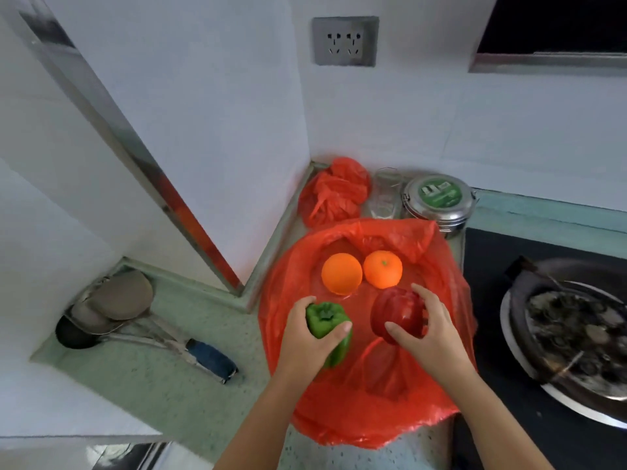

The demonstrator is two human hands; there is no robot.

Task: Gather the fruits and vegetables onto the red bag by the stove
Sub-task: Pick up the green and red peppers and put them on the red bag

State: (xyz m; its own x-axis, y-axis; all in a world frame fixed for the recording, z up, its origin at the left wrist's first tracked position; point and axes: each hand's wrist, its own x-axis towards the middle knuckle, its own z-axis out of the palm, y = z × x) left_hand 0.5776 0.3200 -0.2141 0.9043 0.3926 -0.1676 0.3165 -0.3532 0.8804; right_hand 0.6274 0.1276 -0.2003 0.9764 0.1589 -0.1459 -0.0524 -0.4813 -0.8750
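Beside the black stove [492, 252], spread flat on the speckled green counter [163, 385]: one wide, crinkled red plastic bag [373, 418]. Over it, one glossy red bell pepper [397, 313], gripped by the curled right hand [431, 330] and partly hidden behind fingers. One lobed green bell pepper [325, 320], clasped by the left hand [305, 337], lower half covered. Unclear whether either is resting or lifted. Behind, resting on the bag, two smooth round fruits: left orange [341, 273] just beside right orange [383, 269].

Body in view: two hands and two forearms, nothing else. Left hand [307, 339] and right hand [431, 334] are bare, with slim fingers and short-trimmed plain nails [346, 327]. Left forearm [258, 418] and right forearm [492, 412] are bare right down to the bottom frame edge.
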